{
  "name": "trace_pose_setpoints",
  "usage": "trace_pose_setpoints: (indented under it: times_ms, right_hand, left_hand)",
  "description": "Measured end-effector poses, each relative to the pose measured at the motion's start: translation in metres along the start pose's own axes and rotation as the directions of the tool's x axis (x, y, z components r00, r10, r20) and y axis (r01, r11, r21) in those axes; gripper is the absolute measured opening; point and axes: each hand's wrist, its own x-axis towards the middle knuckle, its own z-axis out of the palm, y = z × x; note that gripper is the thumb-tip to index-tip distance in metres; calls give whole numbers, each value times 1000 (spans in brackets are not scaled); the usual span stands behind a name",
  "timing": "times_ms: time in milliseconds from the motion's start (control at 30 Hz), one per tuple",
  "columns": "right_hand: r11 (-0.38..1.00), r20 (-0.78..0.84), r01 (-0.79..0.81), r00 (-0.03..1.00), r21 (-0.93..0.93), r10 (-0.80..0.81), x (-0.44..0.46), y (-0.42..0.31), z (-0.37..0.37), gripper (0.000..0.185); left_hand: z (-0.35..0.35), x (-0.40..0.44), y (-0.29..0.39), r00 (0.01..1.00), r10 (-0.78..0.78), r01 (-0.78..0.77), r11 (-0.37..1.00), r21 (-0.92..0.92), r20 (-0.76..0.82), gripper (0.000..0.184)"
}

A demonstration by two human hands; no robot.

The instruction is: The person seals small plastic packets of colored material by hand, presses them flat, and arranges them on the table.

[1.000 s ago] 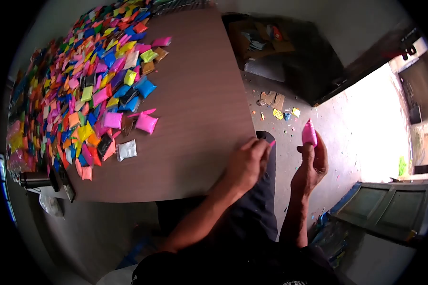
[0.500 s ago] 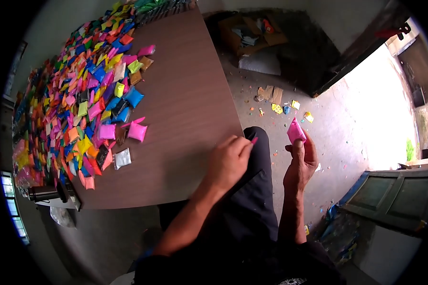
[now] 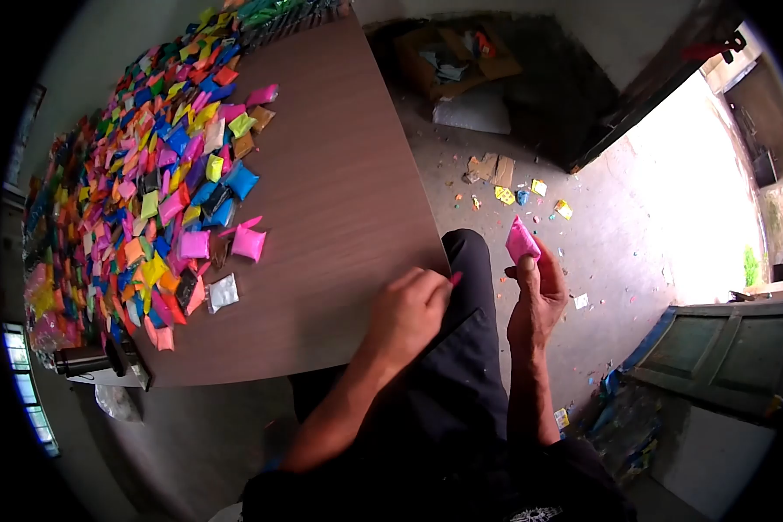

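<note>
My right hand [image 3: 541, 300] is closed on a small pink packet [image 3: 520, 242], pinched between thumb and fingers and held up over the floor beside my knee. My left hand [image 3: 406, 315] is curled at the table's near right edge, close to my thigh. A small pink piece [image 3: 456, 278] pokes out from its fingertips; most of it is hidden, so what it is cannot be made out. On the table [image 3: 322, 174] lies a big heap of small coloured packets [image 3: 139, 183]. Nearest to my left hand are a pink packet [image 3: 249, 244] and a silvery white packet [image 3: 223, 293].
An open cardboard box [image 3: 457, 65] stands on the floor beyond the table. Cardboard scraps [image 3: 491, 170] and yellow bits [image 3: 564, 209] litter the floor. A dark box-like object [image 3: 87, 359] sits at the table's left corner. A bright doorway [image 3: 670, 200] is on the right.
My right hand has shifted a little left with the pink packet, closer to my left hand. My left hand has dropped slightly down and left, still curled around the pink piece.
</note>
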Motion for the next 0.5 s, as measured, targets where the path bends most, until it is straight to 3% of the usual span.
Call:
trace_pose_setpoints:
  times_ms: [67,100,167,300,367,400,433,500]
  right_hand:
    - [1000,7,6,1000,-15,-6,1,-2,0,43]
    - [1000,-6,10,1000,-21,-10,1,-1,-1,42]
    - [1000,-23,13,1000,-28,-14,0,0,-5,42]
    - [1000,0,-15,1000,-17,15,-3,2,-3,41]
    - [1000,14,-20,1000,-17,20,-4,3,0,41]
    - [1000,22,-17,1000,-5,17,-5,3,3,41]
    - [1000,31,-11,999,7,11,-4,2,5,42]
    - [1000,51,4,999,-5,-3,-2,-3,8,42]
  left_hand:
    - [4,0,4,1000,24,-24,982,-185,0,5]
    - [-2,2,0,1000,27,-26,982,-186,3,5]
    - [-29,11,-22,962,-260,241,952,-189,-82,4]
    - [-52,28,-51,943,-275,265,961,-80,-186,5]
    - [-33,26,-41,981,-130,138,990,43,-146,7]
    - [-18,23,-37,998,-63,65,996,62,-29,8]
    - [-2,18,-26,997,77,-77,996,-34,-5,7]
    - [15,7,0,978,142,-105,968,-228,155,4]
